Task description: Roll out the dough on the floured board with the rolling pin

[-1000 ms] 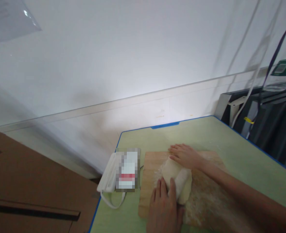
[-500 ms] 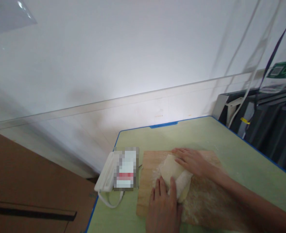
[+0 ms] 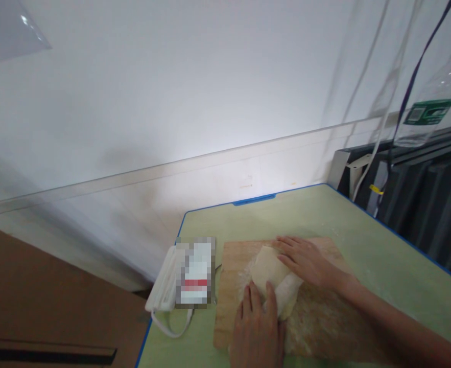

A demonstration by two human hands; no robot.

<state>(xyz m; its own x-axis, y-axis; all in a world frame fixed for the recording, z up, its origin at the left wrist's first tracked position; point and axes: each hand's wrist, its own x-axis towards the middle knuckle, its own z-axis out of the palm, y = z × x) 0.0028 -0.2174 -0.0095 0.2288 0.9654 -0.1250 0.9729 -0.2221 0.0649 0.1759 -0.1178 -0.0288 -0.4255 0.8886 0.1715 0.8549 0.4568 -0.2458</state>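
Observation:
A sheet of pale dough (image 3: 266, 266) lies on a floured wooden board (image 3: 225, 312). A whiter, floury strip, seemingly a folded part of the dough, runs across its lower right side. My left hand (image 3: 256, 324) rests at the dough's near edge, its fingers stretched out and apart, the fingertips touching the dough. Across the far right edge, my right hand (image 3: 305, 261) lies palm down with fingers extended. Its palm and whatever is beneath it are hidden.
Left of the board lie a blurred-out phone-like object (image 3: 196, 276) and a white device with a strap (image 3: 164, 278). The green table (image 3: 294, 212) has a blue edge and stands against a white wall. Dark panels (image 3: 420, 179), a plastic bottle (image 3: 428, 112) and cables are at right.
The whole view has shifted slightly, with the bottle at right now showing more fully. Both hands stay in nearly the same place on the dough.

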